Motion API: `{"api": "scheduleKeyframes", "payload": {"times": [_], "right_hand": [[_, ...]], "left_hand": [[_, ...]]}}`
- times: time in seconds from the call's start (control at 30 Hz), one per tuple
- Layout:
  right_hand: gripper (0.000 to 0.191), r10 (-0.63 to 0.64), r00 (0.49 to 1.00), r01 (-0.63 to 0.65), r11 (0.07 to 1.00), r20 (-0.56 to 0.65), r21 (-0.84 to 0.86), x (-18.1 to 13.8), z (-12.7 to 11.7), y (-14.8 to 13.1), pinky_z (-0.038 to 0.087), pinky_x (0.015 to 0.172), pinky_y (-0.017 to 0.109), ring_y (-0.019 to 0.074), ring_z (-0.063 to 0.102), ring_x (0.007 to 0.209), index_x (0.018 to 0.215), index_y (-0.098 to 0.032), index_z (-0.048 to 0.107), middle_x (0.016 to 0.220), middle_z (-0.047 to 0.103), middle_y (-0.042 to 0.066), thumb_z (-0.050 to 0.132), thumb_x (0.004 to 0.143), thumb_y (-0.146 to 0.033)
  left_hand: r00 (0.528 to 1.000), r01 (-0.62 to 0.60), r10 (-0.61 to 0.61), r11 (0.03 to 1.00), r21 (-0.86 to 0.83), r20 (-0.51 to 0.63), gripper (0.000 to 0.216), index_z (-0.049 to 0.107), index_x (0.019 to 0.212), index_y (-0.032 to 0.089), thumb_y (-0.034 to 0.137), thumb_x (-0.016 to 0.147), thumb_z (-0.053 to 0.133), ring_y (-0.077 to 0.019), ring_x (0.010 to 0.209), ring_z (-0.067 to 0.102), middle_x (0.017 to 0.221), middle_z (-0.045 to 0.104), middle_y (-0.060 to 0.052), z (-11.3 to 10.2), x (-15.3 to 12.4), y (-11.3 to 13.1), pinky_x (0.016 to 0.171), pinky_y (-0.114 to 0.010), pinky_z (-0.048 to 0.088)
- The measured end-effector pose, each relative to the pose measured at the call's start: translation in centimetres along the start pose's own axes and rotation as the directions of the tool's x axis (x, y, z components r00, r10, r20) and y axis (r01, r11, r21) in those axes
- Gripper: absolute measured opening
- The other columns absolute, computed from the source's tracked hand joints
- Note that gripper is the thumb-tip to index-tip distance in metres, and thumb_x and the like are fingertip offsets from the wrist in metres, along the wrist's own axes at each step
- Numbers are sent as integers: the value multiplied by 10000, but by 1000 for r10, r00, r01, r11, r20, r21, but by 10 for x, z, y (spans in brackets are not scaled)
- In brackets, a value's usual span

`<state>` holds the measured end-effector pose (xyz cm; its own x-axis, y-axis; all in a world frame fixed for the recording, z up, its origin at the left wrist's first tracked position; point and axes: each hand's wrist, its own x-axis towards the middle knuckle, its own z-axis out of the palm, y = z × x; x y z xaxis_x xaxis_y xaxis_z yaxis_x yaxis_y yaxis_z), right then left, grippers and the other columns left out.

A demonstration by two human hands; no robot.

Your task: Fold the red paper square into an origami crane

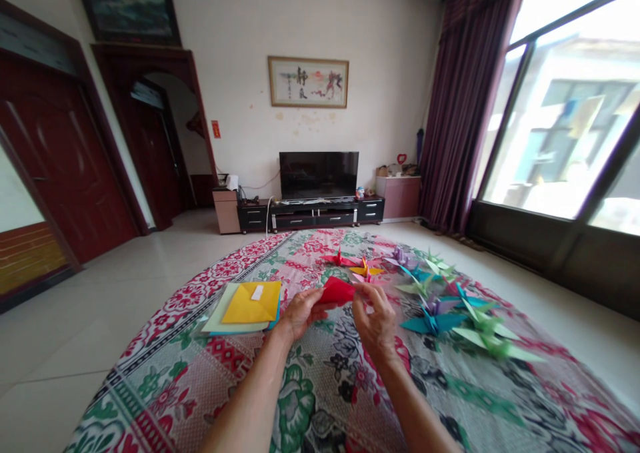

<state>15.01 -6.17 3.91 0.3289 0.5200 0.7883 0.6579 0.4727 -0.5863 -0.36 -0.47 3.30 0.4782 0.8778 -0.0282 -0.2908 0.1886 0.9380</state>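
A folded piece of red paper (pixel 336 292) is held up between my two hands above the patterned cloth. My left hand (pixel 303 312) grips its left edge, thumb on top and fingers beneath. On the other side, my right hand (pixel 375 316) pinches the paper's right corner. Just beyond the hands sit a red paper crane (pixel 340 258) and a yellow paper crane (pixel 365 269). To the right of my right hand lies a blue paper crane (pixel 433 321), with a green paper crane (pixel 495 342) beside it.
A stack of square paper with a yellow sheet (pixel 260 303) on top lies left of my hands. More cranes, among them a purple crane (pixel 403 256), spread over the right of the floral tablecloth (pixel 235 400). A television (pixel 319 175) stands on a low cabinet against the far wall.
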Motion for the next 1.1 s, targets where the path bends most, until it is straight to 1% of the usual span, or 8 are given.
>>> {"api": "scheduleKeyframes", "payload": {"times": [0.17,0.27,0.37,0.5,0.63,0.8,0.97,1.1], "right_hand": [[184,3,987,4,999,161,-43,-4,5,6,457,801,362,211,594,873,930,-203,616,919,655,70,491,797,-228],[171,11,979,7,996,202,-88,-6,6,4,450,796,362,212,592,860,911,-201,625,902,656,70,517,791,-259],[159,10,982,12,993,187,-115,-5,5,0,443,777,349,208,586,832,842,-194,635,861,655,69,534,790,-305],[214,3,991,11,995,137,-100,-4,6,0,432,714,308,185,570,754,761,-182,629,783,641,60,536,798,-372],[232,-16,992,26,997,122,-77,-4,8,6,410,658,278,158,529,666,646,-182,593,674,595,32,530,799,-345],[178,-17,991,18,1000,132,-7,-5,9,12,413,698,286,162,532,700,683,-184,606,695,603,32,504,795,-279],[172,13,992,-13,1000,126,-2,-6,9,15,411,676,278,155,518,670,653,-187,587,670,588,22,507,774,-279],[206,40,993,-38,999,112,-28,-6,9,16,404,663,273,154,513,664,655,-180,571,672,583,25,491,784,-318]], "left_hand": [[997,-71,71,992,103,-3,304,641,1018,156,348,794,568,-184,839,650,980,690,-84,6,-1,-1,595,-229,470],[994,-110,111,980,167,4,323,645,1020,152,362,785,574,-189,851,645,975,689,-88,10,-1,-1,635,-243,480],[990,-137,139,965,222,5,351,643,1039,152,380,781,577,-189,875,638,985,684,-92,13,-1,-2,671,-249,488],[981,-187,191,942,280,12,391,637,1071,155,399,770,589,-180,882,627,996,676,-90,15,-1,-3,705,-249,495],[971,-226,238,919,323,2,411,639,1077,156,400,748,613,-162,833,620,994,673,-78,19,-1,-4,712,-252,501],[970,-232,245,920,318,-1,405,630,1093,151,364,749,605,-164,845,613,994,671,-79,23,-3,-2,705,-255,505],[966,-241,259,905,350,-5,383,628,1094,141,331,767,570,-176,854,615,994,671,-89,23,-1,-4,702,-264,506],[956,-266,293,872,412,-2,372,628,1089,136,322,776,549,-169,799,618,997,668,-93,23,2,-7,695,-274,506]]}}
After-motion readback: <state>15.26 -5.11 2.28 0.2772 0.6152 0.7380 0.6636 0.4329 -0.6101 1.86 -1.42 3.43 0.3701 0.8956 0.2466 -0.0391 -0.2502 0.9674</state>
